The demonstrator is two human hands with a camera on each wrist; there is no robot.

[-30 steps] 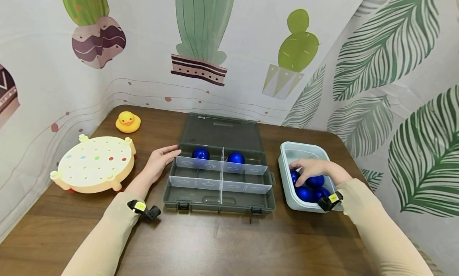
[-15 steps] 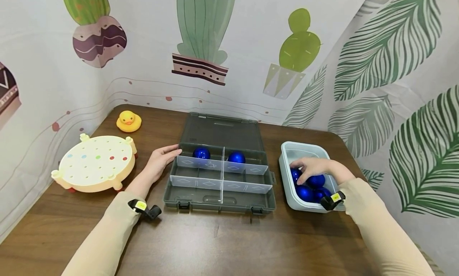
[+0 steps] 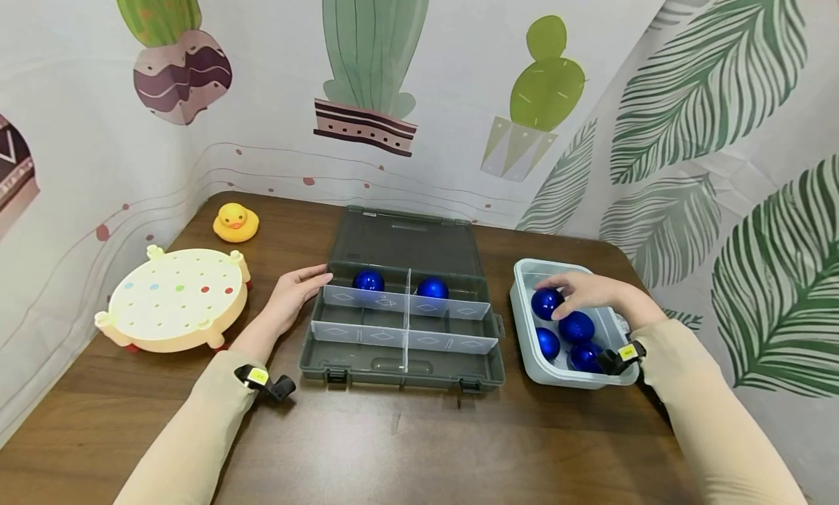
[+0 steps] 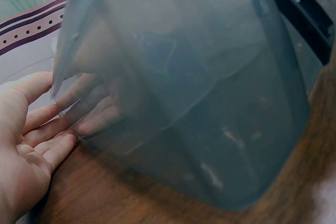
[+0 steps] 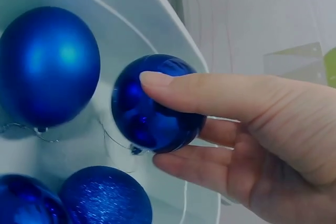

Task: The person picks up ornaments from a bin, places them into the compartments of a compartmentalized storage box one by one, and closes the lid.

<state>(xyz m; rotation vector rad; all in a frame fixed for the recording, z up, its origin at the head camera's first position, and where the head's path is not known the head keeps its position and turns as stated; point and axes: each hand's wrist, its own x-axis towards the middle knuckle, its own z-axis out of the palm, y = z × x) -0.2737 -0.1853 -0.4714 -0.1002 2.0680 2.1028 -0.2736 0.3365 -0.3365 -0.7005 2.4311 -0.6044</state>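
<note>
Thumb and fingers of my right hand [image 3: 586,290] pinch a shiny blue ball [image 3: 546,303] over the light blue bin [image 3: 520,330]; in the right wrist view the thumb lies across that ball [image 5: 152,121] with the fingers behind it. Below it in the bin are several more blue balls [image 3: 577,327]. My left hand [image 3: 288,297] rests with extended fingers against the left side of the dark divided case [image 3: 400,380]; the left wrist view shows its fingers at the clear wall [image 4: 210,103]. Two blue balls [image 3: 368,280] sit in the case's back row, one each side of the middle divider.
A yellow rubber duck [image 3: 236,223] stands at the back left of the wooden table [image 3: 393,447]. In front of it is a round cream pegboard [image 3: 173,301] with small feet and coloured dots. The case's lid [image 3: 406,243] lies back towards the patterned cloth.
My right hand has risen and shifted slightly right with a ball in its fingers, and the other balls in the bin show more fully. The left hand has stayed still.
</note>
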